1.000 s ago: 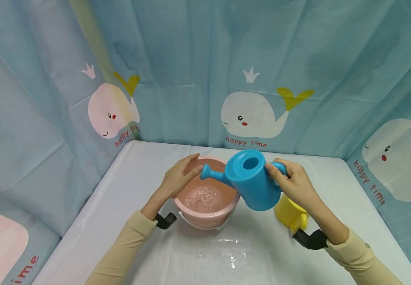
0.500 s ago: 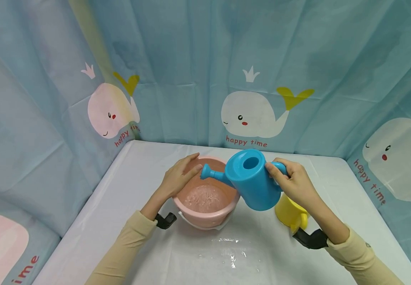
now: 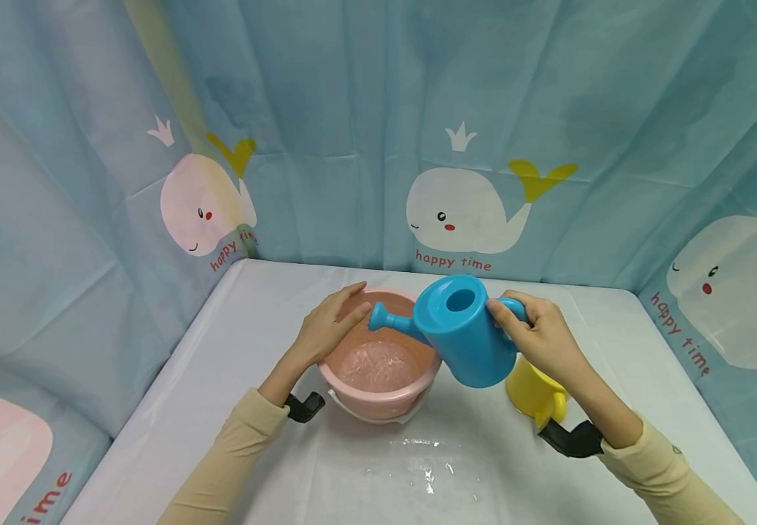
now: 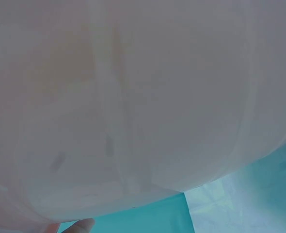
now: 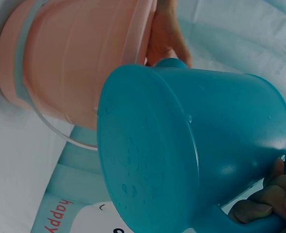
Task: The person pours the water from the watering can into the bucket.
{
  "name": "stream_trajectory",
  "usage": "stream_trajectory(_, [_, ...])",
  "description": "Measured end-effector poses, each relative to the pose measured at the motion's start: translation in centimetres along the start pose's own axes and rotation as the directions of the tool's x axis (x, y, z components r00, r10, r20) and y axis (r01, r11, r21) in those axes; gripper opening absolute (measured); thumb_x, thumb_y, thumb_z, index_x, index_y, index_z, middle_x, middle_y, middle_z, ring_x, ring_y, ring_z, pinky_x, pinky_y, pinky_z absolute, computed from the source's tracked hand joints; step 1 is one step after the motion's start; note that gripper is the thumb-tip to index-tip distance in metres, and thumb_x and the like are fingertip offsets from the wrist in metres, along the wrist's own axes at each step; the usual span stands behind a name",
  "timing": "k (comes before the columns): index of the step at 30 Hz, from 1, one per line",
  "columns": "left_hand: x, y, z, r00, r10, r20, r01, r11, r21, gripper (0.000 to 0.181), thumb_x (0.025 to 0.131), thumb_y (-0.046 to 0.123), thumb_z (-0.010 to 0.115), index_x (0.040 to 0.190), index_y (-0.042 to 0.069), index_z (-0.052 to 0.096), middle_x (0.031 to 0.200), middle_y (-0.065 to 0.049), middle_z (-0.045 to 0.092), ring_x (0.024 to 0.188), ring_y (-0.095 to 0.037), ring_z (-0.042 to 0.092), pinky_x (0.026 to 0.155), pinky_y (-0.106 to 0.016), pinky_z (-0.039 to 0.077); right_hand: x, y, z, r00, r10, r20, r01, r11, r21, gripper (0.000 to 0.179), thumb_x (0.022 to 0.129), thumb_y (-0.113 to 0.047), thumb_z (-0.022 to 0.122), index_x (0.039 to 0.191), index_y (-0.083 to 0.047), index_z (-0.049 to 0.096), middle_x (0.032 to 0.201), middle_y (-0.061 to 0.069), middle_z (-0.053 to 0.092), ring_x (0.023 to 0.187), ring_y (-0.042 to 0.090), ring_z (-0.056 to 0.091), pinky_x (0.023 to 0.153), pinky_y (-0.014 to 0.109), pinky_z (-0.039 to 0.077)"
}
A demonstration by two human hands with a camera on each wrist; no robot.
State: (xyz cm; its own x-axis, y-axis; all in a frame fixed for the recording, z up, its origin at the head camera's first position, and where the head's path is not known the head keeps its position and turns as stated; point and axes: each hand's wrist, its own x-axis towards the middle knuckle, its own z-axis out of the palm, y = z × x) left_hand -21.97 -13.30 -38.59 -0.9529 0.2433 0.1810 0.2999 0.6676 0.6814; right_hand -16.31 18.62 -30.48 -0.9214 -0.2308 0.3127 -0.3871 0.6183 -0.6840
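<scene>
My right hand (image 3: 541, 332) grips the handle of a blue watering can (image 3: 467, 335), its curled fingers (image 5: 274, 196) showing in the right wrist view. The can is held in the air, tilted left, with its spout over a pink bucket (image 3: 378, 399). Rippled water (image 3: 378, 364) lies in the bucket; no stream from the spout can be made out. My left hand (image 3: 326, 328) holds the bucket's left rim, thumb on the inner side and fingers outside. The bucket's wall (image 4: 148, 97) fills most of the left wrist view, which hides most of that hand.
A yellow cup (image 3: 536, 390) with a handle stands on the white tabletop (image 3: 378, 481), partly under my right forearm. Wet patches (image 3: 429, 477) glisten in front of the bucket. A blue whale-print curtain (image 3: 326, 204) encloses the back and sides.
The water's surface in the bucket has grown smoother, with fewer ripples. Both hands, the watering can and the bucket stay almost in place.
</scene>
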Motion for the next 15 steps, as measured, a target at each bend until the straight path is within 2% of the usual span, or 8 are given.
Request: stream_trajectory(15, [-0.02, 0.07, -0.06, 1.0, -0.008, 0.004, 0.008, 1.0, -0.005, 0.06, 0.091, 0.06, 0.037, 0.143, 0.03, 0.035, 0.142, -0.001, 0.043, 0.132, -0.027, 0.037, 0.1, -0.059, 0.032, 0.1, -0.27, -0.12, 1.0, 0.012, 0.013, -0.012, 1.0, 0.004, 0.032, 0.096, -0.027, 0.051, 0.071, -0.006, 0.048, 0.056, 0.001, 0.035, 0.055, 0.014, 0.046, 0.063, 0.028, 0.044])
